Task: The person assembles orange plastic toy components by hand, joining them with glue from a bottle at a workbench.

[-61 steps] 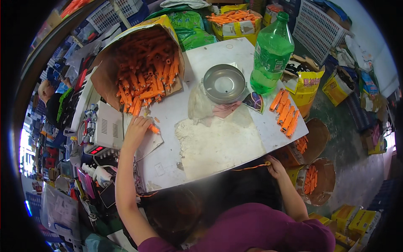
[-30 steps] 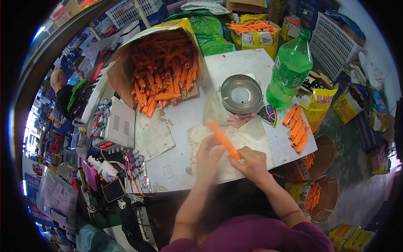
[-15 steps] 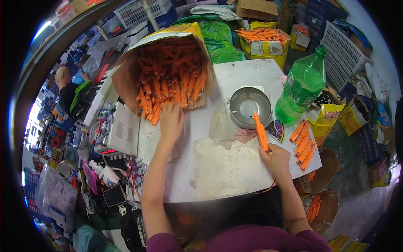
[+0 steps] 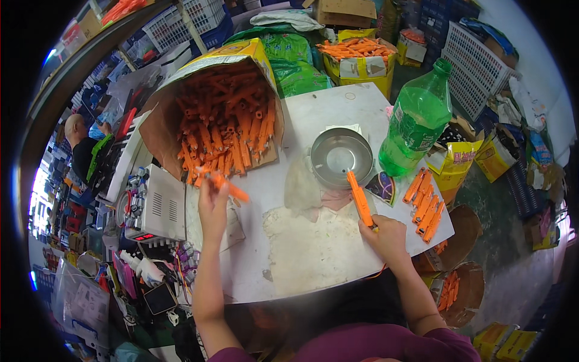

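My left hand (image 4: 212,211) is closed around a slender orange plastic part (image 4: 234,190), slightly blurred, just in front of the opened carton (image 4: 158,130). A heap of similar orange parts (image 4: 226,120) fills that carton and spills from its mouth. My right hand (image 4: 386,238) grips a long orange stick-shaped piece (image 4: 360,202), its narrow tip pointing up at the near rim of a round steel bowl (image 4: 322,172). An orange cord shows below that hand; where it connects is hidden. To the right, several orange parts (image 4: 429,214) lie in a slanted row on the white table (image 4: 301,114).
A large green bottle (image 4: 416,120) stands right of the bowl. At left are a grey power unit (image 4: 166,205) and clutter. Boxes of orange parts (image 4: 356,51) stand behind and at lower right (image 4: 464,295). A person (image 4: 81,148) is at the far left.
My left hand has drawn back from the carton's mouth toward me, with an orange part now in it. My right hand still holds its orange piece near the bowl. The whole view has shifted slightly.
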Available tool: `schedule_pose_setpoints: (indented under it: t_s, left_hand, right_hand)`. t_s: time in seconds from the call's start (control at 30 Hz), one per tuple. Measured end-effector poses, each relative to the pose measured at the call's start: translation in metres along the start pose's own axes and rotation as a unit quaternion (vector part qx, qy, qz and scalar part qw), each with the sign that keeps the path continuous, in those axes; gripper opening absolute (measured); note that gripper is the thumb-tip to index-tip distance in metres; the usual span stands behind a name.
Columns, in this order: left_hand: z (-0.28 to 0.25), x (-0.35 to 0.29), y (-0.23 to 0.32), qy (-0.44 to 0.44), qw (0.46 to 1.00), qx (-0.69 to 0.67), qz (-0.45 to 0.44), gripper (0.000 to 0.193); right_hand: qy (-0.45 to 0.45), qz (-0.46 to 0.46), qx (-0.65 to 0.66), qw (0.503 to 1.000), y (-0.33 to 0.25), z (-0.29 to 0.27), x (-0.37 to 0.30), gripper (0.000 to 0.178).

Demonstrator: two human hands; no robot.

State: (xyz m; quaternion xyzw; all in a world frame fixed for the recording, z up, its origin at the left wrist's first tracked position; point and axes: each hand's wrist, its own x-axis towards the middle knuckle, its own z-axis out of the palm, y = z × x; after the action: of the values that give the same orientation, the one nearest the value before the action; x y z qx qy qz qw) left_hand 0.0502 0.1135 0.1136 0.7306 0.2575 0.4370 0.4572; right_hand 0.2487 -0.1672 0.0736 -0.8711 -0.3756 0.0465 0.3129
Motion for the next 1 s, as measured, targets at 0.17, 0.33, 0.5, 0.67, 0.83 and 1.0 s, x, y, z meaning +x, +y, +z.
schedule_pose_setpoints:
  t_s: [0.17,0.33,0.5,0.67,0.83,1.0]
  left_hand:
    - [0.015,-0.083,0.014,-0.068,0.908,-0.293,-0.29,0.037]
    - [0.031,-0.143,0.02,-0.064,0.791,-0.449,-0.41,0.038]
    - [0.019,-0.17,0.042,-0.098,0.763,-0.48,-0.421,0.041]
    - [0.014,-0.175,0.053,-0.111,0.76,-0.505,-0.394,0.043]
    - [0.018,-0.178,0.033,-0.189,0.772,-0.49,-0.359,0.05]
    - [0.019,-0.187,0.031,-0.062,0.738,-0.554,-0.381,0.047]
  right_hand:
    - [0.012,-0.011,-0.005,1.0,0.001,0.003,0.002,0.032]
    - [0.016,-0.008,-0.003,1.0,-0.001,0.003,0.003,0.032]
    - [0.014,-0.017,-0.01,1.0,-0.005,0.006,0.001,0.034]
    - [0.01,-0.001,-0.004,1.0,-0.006,0.008,-0.001,0.034]
    - [0.11,0.04,0.096,0.989,0.019,0.009,-0.014,0.031]
    - [0.295,0.133,0.537,0.779,0.047,-0.035,-0.07,0.032]
